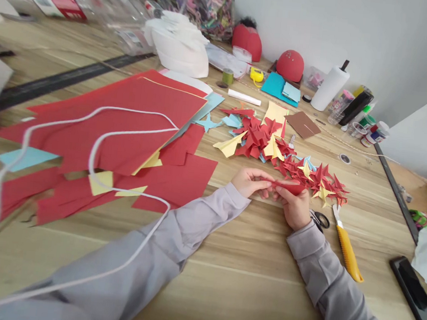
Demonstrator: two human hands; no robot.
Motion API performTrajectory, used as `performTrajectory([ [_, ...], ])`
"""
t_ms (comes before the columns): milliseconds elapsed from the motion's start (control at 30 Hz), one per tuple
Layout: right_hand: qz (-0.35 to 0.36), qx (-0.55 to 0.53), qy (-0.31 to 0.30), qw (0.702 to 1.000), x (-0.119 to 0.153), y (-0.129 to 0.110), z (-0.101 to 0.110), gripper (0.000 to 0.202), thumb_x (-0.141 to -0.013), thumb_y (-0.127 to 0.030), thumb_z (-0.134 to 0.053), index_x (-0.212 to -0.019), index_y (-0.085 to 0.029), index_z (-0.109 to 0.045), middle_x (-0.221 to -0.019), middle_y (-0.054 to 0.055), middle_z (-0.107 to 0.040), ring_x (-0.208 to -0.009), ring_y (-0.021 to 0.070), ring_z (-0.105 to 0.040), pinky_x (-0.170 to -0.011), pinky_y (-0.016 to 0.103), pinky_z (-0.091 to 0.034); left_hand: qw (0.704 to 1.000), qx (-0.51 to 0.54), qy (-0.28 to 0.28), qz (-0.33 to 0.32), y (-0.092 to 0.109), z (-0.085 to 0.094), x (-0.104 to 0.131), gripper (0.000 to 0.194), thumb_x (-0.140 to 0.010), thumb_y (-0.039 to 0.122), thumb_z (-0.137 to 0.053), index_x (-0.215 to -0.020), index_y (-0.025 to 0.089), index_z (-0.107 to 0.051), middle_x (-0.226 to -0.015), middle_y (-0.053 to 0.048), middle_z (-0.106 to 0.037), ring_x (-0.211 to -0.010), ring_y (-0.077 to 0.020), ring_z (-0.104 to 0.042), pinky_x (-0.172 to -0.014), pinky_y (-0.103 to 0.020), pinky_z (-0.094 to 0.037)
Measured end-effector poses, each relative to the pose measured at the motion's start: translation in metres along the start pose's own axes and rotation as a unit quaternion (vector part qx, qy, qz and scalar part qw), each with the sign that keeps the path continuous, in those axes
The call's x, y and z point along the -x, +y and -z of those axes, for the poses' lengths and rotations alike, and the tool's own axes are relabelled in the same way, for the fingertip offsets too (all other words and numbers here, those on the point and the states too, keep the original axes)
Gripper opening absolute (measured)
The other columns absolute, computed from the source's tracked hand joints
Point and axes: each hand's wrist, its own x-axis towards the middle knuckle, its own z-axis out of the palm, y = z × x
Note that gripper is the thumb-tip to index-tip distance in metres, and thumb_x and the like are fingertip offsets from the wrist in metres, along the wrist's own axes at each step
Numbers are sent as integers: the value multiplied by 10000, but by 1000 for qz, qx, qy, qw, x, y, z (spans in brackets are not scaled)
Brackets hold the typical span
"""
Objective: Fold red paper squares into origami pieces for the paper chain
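One red paper (292, 187), pinched in two hands.
Left hand (252, 183) and right hand (296, 208) nearly closed, paper between fingertips; folded shapes (255, 138) at 12 o'clock, yellow-handled cutter (348, 252) at 4.

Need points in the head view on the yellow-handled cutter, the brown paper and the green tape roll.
Yellow-handled cutter (349, 253): head view, on its handle.
Brown paper (300, 125): head view, middle of the sheet.
Green tape roll (228, 76): head view, on its side.
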Motion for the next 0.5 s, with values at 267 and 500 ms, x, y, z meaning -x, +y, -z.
performTrajectory([
  [267,-5,-25,35,999,-1,-2,-2,109,-611,-187,-733,-719,-190,-716,-627,-4,-679,-482,107,-539,-477,251,-438,998,-33,22,-43,-2,-3,-1,176,-555,172,-724,-709,97,-686,-493,-11,-635,-411,-112,-573,-438,-223,-479],
  [500,-4,-24,30,999,0,-1,-2,114,-610,-184,-734,-722,-202,-721,-648,-6,-685,-492,102,-539,-485,247,-437,997,-43,31,-51,0,-2,0,117,-565,124,-681,-679,103,-696,-518,-22,-651,-400,-112,-564,-432,-230,-471],
])
